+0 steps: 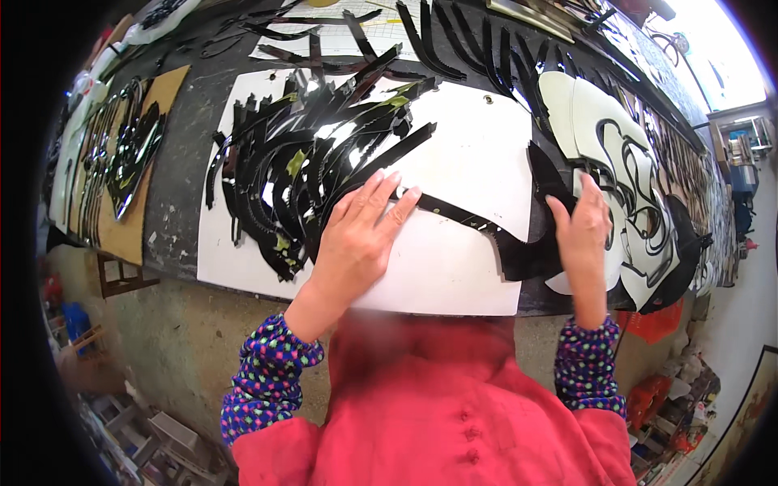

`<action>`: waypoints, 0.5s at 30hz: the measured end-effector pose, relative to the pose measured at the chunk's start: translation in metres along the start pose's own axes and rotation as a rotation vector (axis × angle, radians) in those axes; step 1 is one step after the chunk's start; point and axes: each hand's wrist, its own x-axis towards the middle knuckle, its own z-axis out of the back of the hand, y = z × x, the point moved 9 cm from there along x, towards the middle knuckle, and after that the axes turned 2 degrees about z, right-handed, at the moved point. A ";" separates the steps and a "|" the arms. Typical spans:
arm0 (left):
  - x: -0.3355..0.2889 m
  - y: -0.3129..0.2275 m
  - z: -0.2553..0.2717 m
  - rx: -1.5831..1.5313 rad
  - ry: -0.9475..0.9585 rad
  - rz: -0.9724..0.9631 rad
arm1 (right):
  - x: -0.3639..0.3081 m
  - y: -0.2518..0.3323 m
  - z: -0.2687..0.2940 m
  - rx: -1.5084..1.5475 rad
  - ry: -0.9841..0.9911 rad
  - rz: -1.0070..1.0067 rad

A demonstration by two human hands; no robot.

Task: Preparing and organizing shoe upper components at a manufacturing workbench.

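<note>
Head view: our black strip [454,213] lies toward four o'clock on the white board [454,287], long axis running ten to four, widening toward four. Our left hand [359,236] touches it, fingers outstretched; our right hand [585,231] gapes at three, contact unclear.

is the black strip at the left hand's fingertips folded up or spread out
Spread out: the black strip runs lengthwise across the white board, from the left hand toward the right hand.

Strips [263,166] lie piled on the board [470,130], left of the panels [557,105].
</note>
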 end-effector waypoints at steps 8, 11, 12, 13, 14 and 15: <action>-0.020 -0.012 0.014 0.091 -0.045 0.023 | -0.001 -0.059 0.020 0.335 0.252 0.095; -0.029 -0.016 0.014 0.111 -0.058 0.087 | 0.004 -0.077 0.061 0.901 0.527 0.009; -0.031 -0.017 0.013 0.107 -0.060 0.090 | 0.007 -0.091 0.089 0.950 0.537 -0.037; -0.034 -0.017 0.013 0.101 -0.054 0.109 | 0.017 -0.113 0.122 0.771 0.378 -0.102; -0.036 -0.019 0.013 0.117 -0.052 0.113 | 0.021 -0.128 0.155 0.875 0.232 -0.189; -0.036 -0.020 0.015 0.101 -0.031 0.122 | 0.025 -0.126 0.186 0.933 0.134 -0.108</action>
